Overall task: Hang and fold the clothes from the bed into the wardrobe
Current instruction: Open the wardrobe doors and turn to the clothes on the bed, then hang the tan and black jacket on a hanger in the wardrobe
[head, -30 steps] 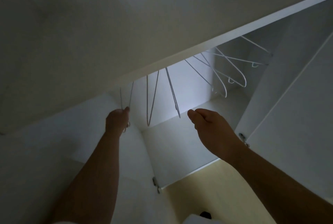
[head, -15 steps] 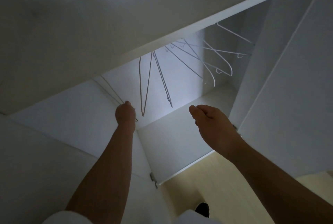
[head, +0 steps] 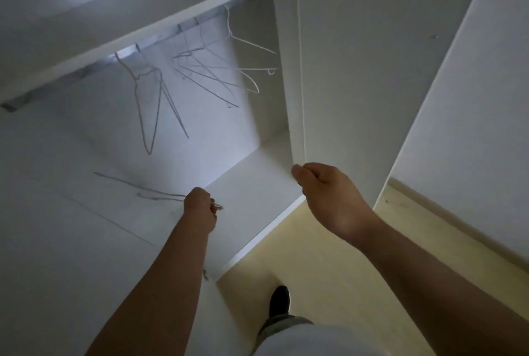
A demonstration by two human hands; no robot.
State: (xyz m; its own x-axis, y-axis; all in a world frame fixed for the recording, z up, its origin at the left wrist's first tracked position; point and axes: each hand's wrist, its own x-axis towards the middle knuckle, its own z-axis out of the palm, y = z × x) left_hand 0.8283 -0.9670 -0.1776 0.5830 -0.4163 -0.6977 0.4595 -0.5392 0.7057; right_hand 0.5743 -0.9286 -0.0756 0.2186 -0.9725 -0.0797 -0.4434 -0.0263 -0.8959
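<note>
I face an open white wardrobe (head: 257, 192) with a metal rail (head: 86, 70) under its shelf. Several thin white wire hangers (head: 148, 103) hang on that rail, empty. My left hand (head: 200, 209) grips one wire hanger (head: 137, 186) that is off the rail and lies low and nearly flat to the left of the hand. My right hand (head: 326, 192) hovers with loosely curled fingers at the lower edge of the wardrobe's right side panel (head: 297, 98), holding nothing. No clothes are in view.
An open white door (head: 472, 98) stands on the right, another door panel (head: 71, 269) on the left. Pale yellow floor (head: 329, 269) lies below, with my dark shoe (head: 279, 300) on it. A shelf (head: 171, 3) spans above the rail.
My view has tipped downward. My left hand has pulled the hanger off the rail and brought it down and out. The right hand stays raised and holds nothing.
</note>
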